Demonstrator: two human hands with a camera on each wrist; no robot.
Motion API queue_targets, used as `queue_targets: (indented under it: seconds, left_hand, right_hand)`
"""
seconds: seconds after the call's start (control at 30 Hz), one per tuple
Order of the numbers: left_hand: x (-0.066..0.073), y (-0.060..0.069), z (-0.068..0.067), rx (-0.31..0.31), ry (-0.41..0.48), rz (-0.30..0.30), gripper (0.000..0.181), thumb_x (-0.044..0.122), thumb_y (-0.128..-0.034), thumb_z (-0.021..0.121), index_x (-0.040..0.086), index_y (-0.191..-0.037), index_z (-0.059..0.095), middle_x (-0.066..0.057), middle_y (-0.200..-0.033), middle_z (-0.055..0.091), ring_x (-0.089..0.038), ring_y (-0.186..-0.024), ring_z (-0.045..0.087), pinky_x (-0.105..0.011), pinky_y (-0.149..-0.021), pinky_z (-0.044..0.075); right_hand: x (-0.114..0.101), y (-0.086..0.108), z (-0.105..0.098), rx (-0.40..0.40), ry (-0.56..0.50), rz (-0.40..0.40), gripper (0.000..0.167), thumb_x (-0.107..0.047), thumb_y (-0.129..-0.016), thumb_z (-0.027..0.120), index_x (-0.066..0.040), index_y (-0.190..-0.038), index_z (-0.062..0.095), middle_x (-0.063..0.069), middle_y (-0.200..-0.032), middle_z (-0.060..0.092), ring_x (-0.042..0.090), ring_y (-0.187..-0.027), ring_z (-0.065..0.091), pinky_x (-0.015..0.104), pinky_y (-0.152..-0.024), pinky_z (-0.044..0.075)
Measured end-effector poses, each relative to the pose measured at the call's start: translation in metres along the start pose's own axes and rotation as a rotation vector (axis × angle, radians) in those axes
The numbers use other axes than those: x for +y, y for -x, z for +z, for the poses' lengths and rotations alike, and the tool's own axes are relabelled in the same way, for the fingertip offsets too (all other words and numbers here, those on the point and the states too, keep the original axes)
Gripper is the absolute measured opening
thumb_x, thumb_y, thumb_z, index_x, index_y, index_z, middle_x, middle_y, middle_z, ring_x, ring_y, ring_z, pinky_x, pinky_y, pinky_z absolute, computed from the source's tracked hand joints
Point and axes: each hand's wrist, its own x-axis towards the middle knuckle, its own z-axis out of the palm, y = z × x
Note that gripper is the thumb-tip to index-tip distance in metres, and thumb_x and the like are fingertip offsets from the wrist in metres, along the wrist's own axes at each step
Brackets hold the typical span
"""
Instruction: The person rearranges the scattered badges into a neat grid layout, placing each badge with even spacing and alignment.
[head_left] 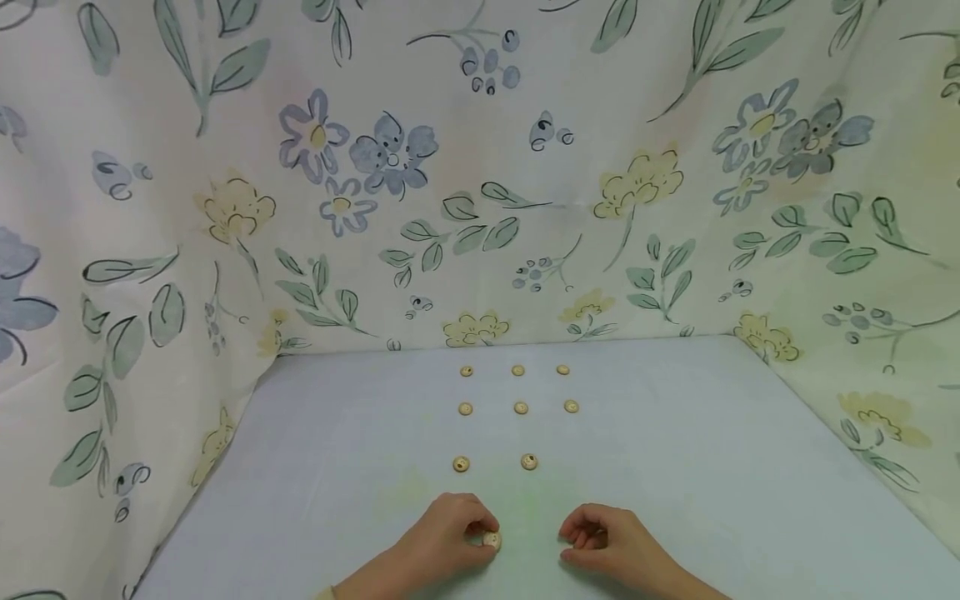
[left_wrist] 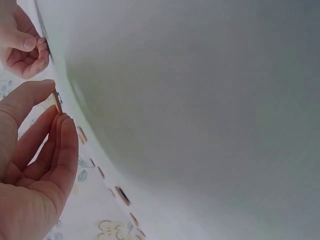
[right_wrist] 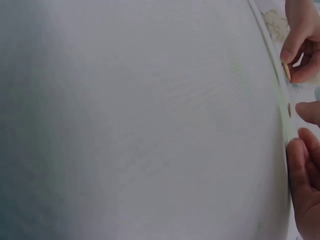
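My left hand (head_left: 456, 537) pinches a small, thin, round tan disc (head_left: 492, 541) between thumb and fingertips, low over the near part of the table. Small marks show on the disc's face; in the left wrist view the same disc (left_wrist: 57, 102) is seen edge-on. To its right my right hand (head_left: 611, 542) is loosely curved with thumb and fingers apart, and nothing is between them. Beyond the hands lie similar discs in rows: a front pair with a left disc (head_left: 461, 464) and a right disc (head_left: 529, 461), both bearing a dark spot.
Farther back on the pale table (head_left: 337, 467) are a middle row of three discs (head_left: 521, 407) and a back row of three discs (head_left: 518, 370). A floral cloth (head_left: 450, 275) hangs behind the table and along both sides.
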Motion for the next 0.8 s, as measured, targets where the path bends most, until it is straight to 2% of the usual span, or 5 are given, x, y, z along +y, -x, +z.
queue_targets:
  seconds: [0.2, 0.47, 0.8]
  left_hand:
    - [0.009, -0.018, -0.005, -0.006, -0.028, 0.015, 0.009, 0.011, -0.0796, 0.077, 0.011, -0.088, 0.076, 0.010, -0.080, 0.064, 0.003, -0.072, 0.052, -0.013, -0.066, 0.045]
    - [0.016, -0.049, -0.007, -0.032, -0.055, 0.021, 0.011, 0.015, -0.0808, 0.078, 0.012, -0.091, 0.076, 0.012, -0.082, 0.064, 0.001, -0.073, 0.053, -0.016, -0.069, 0.045]
    - [0.020, -0.092, 0.000, -0.034, 0.002, 0.015, 0.013, 0.015, -0.0822, 0.077, 0.011, -0.095, 0.076, 0.009, -0.085, 0.066, -0.001, -0.077, 0.058, -0.015, -0.070, 0.046]
  right_hand:
    - [0.001, 0.001, 0.000, 0.027, 0.004, -0.030, 0.019, -0.022, -0.084, 0.077, -0.010, -0.095, 0.068, -0.003, -0.086, 0.065, 0.004, -0.075, 0.058, 0.023, -0.066, 0.052]
    - [0.003, 0.004, 0.002, 0.038, -0.008, -0.061, 0.019, -0.022, -0.084, 0.077, -0.010, -0.095, 0.068, -0.002, -0.086, 0.066, 0.004, -0.074, 0.059, 0.024, -0.066, 0.052]
    - [0.007, 0.005, 0.003, 0.044, -0.025, -0.070, 0.019, -0.022, -0.085, 0.077, -0.011, -0.097, 0.068, -0.002, -0.085, 0.065, 0.004, -0.075, 0.059, 0.024, -0.067, 0.052]
